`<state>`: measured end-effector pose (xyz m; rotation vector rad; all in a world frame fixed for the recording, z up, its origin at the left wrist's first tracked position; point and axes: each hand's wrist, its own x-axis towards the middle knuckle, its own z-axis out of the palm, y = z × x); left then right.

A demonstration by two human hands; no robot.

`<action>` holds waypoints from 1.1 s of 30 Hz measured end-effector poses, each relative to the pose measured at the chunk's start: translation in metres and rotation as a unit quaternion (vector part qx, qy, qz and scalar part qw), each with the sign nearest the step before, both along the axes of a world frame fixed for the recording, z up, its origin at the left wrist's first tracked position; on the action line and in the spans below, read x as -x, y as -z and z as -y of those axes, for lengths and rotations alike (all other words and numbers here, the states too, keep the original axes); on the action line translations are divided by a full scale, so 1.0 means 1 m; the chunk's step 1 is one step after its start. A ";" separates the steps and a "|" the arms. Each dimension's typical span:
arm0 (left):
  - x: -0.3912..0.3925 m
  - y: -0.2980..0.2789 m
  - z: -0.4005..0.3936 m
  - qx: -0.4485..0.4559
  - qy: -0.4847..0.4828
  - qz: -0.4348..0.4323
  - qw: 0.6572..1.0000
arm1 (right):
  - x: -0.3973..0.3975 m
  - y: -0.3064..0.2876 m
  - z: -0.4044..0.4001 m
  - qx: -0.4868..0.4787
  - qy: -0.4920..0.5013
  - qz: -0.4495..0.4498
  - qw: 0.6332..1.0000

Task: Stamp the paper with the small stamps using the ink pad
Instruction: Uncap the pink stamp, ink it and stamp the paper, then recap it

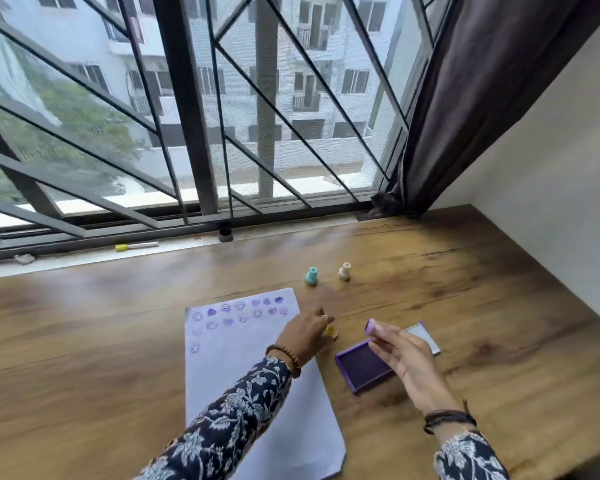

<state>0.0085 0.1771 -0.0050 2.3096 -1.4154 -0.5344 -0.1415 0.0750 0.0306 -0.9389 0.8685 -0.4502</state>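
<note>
A white sheet of paper (250, 382) lies on the wooden table, with rows of purple prints across its top. My left hand (303, 336) rests at the paper's right edge, fingers closed around a small yellow stamp (330, 331) that stands on the table. My right hand (400, 355) hovers above the open purple ink pad (362, 370) and pinches a small purple stamp (370, 326) at the fingertips. The pad's lid (425, 337) lies open behind it, partly hidden by my hand. A teal stamp (311, 275) and a cream stamp (344, 271) stand upright beyond the paper.
The wooden table (482, 306) runs to a window sill with a barred window behind. A yellow-capped marker (136, 245) lies on the sill. A dark curtain (465, 116) hangs at the back right beside a white wall (551, 150).
</note>
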 end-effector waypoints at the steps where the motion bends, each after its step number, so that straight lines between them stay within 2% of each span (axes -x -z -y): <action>1: 0.001 0.001 0.005 -0.007 0.000 -0.004 1.000 | 0.002 0.001 0.003 0.001 -0.003 0.001 1.000; 5: 0.004 0.001 0.015 0.022 -0.039 -0.047 0.998 | 0.009 0.007 0.013 0.026 -0.019 -0.006 0.999; 7: 0.008 -0.003 0.015 0.082 -0.122 -0.162 0.976 | 0.010 0.008 0.016 0.057 -0.040 -0.005 0.998; 8: 0.011 -0.005 0.014 0.117 -0.169 -0.258 0.944 | 0.009 0.008 0.017 0.085 -0.057 -0.008 0.995; 10: 0.018 -0.009 0.011 0.174 -0.208 -0.451 0.851 | 0.005 0.005 0.020 0.153 -0.095 -0.018 0.983; 12: 0.021 -0.010 0.006 0.199 -0.204 -0.536 0.795 | -0.003 0.001 0.021 0.218 -0.122 -0.019 0.968; 17: 0.020 -0.023 -0.004 0.230 -0.171 -0.574 0.767 | -0.013 -0.012 0.019 0.361 -0.165 -0.036 0.917; 25: 0.013 -0.041 -0.008 0.253 -0.137 -0.550 0.784 | -0.018 -0.037 0.022 0.434 -0.211 -0.050 0.874; 30: 0.014 -0.044 -0.008 0.272 -0.139 -0.526 0.794 | -0.023 -0.040 0.023 0.403 -0.224 -0.038 0.886; 33: 0.018 -0.041 -0.003 0.291 -0.163 -0.544 0.770 | -0.025 -0.033 0.024 0.345 -0.208 -0.007 0.915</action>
